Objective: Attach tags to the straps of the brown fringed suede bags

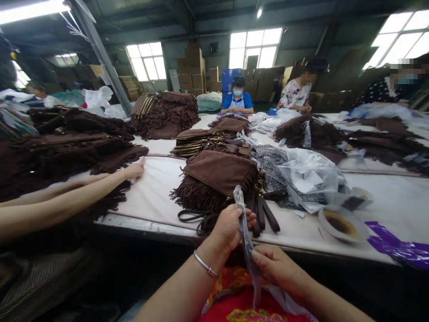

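My left hand (231, 226), with a silver bangle at its wrist, is closed around the upper part of a strap wrapped in a clear plastic sleeve (246, 241). Lower down, my right hand (276, 266) pinches the same sleeve between thumb and fingers. The sleeve hangs over my red apron, its top poking out above my left hand. Just beyond my hands, a stack of brown fringed bags (219, 172) lies at the table's front edge. Dark brown straps (264, 214) with gold clasps hang beside the stack.
A co-worker's arms (110, 183) reach in from the left. Clear plastic bags (311, 174) lie on grey woven cloth to the right. Near them stand a bowl with brown residue (342, 223) and a purple plastic wrapper (395, 243). More brown bag piles (167, 112) and several people are farther back.
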Demonstrator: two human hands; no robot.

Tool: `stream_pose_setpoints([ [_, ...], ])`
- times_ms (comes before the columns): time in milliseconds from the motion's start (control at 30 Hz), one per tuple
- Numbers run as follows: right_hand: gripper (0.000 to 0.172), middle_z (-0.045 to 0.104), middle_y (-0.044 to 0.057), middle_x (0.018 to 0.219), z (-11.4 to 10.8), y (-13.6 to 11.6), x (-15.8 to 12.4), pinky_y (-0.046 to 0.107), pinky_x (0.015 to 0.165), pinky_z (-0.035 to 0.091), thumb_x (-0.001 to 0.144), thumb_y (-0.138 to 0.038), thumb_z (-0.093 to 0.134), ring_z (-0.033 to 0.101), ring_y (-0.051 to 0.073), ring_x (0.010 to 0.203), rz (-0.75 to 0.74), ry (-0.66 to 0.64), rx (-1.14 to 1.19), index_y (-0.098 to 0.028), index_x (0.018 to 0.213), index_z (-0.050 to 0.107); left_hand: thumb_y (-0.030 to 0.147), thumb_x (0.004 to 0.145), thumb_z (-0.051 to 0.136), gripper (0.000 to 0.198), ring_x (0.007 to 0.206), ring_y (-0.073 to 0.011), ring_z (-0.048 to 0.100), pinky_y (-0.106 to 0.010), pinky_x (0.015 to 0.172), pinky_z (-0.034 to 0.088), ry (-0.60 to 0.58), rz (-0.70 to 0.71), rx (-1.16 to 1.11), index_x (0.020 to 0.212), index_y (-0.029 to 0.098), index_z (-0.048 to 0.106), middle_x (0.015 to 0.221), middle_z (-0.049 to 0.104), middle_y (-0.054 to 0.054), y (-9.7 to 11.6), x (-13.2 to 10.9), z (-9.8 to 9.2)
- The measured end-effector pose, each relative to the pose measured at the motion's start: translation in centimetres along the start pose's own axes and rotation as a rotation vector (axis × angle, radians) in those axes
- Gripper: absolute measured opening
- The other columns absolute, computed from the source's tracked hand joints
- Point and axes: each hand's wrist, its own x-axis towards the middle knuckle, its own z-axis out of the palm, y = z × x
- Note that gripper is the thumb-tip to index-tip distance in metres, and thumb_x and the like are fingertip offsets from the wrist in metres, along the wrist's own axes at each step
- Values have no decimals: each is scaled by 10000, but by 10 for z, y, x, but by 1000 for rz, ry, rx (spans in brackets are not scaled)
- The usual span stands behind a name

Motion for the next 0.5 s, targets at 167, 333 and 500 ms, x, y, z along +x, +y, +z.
stream_pose_setpoints([
  [167, 485, 365, -48, 621, 4, 3, 4, 230, 492, 224, 821, -660, 536, 296, 99, 552, 0, 148, 127, -189, 719, 475, 79, 704, 618, 200, 842, -197, 676, -282, 735, 502, 46, 38, 175, 897, 129, 614, 925, 704, -115, -6, 15, 9],
  [333, 480, 361, -52, 587, -11, -6, 21, 235, 508, 243, 802, -642, 541, 324, 106, 556, -51, 182, -45, -189, 670, 454, 360, 799, 656, 314, 856, -214, 677, -281, 699, 494, 41, 5, 164, 1004, 127, 616, 968, 715, -144, 3, 23, 6],
  [500, 444, 370, -45, 587, -16, -8, 30, 242, 529, 269, 816, -600, 494, 351, 119, 574, -88, 223, -133, -188, 655, 459, 512, 779, 653, 432, 766, -197, 664, -283, 665, 485, 117, 25, 181, 976, 128, 649, 894, 720, -129, 14, 24, 6],
])
